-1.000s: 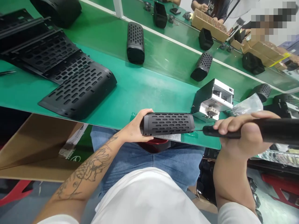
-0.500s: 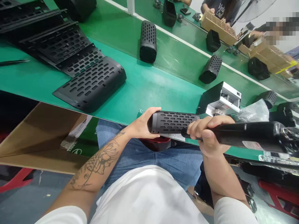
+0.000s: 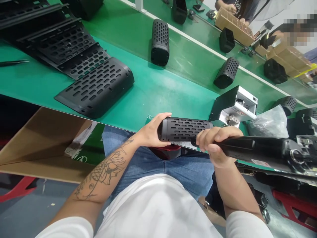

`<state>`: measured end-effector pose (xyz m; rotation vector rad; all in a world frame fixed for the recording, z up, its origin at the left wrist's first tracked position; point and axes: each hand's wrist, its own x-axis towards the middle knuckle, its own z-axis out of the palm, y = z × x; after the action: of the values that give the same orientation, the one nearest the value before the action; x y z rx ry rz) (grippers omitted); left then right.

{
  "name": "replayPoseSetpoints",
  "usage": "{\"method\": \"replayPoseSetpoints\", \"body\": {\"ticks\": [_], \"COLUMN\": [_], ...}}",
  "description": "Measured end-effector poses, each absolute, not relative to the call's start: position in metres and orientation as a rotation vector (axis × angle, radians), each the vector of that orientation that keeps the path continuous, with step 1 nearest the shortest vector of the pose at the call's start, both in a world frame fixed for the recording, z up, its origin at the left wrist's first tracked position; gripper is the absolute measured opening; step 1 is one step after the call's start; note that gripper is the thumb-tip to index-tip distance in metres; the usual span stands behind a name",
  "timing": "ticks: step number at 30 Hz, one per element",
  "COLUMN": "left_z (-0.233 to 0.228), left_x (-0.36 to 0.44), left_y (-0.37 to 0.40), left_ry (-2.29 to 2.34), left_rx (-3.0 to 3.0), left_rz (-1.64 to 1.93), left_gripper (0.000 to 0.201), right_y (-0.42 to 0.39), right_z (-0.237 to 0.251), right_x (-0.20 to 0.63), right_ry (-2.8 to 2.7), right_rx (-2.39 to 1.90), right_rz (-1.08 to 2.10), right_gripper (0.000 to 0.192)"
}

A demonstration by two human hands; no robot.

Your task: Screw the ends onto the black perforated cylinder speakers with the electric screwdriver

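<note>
A black slotted housing (image 3: 187,129) lies lengthwise along the near edge of the green table. My left hand (image 3: 153,130) grips its left end, thumb below and fingers above. My right hand (image 3: 219,143) is wrapped round a black electric screwdriver (image 3: 257,150), held nearly level, its body stretching to the right. The screwdriver's front end is by the housing's right part, partly covered by my fingers; its tip is hidden. Just behind my right hand stands a black and silver screw feeder (image 3: 235,105).
Stacked slotted black covers (image 3: 99,84) lie at the left, beside a pen-like tool (image 3: 15,62). Further slotted housings (image 3: 160,41) stand along the green belt. A clear plastic bag (image 3: 268,122) sits right of the feeder. An open cardboard box (image 3: 47,142) is below the table. Co-workers sit opposite.
The screwdriver's rear end has dropped slightly, and my right hand has shifted a little left. My left hand keeps its hold on the housing. The view has moved slightly.
</note>
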<state>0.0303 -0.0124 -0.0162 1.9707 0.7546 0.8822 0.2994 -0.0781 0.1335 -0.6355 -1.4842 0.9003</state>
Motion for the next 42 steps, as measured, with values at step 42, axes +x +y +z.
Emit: {"method": "replayPoseSetpoints", "body": {"ticks": [42], "left_z": [-0.011], "left_x": [0.040], "left_y": [-0.022], "left_ry": [0.845], "left_rx": [1.925], "left_rz": [0.883], "left_gripper": [0.119], "right_y": [-0.062], "right_z": [0.137], "right_x": [0.244], "right_ry": [-1.422], "right_rx": [-0.539], "right_rz": [0.871], "right_gripper": [0.052]}}
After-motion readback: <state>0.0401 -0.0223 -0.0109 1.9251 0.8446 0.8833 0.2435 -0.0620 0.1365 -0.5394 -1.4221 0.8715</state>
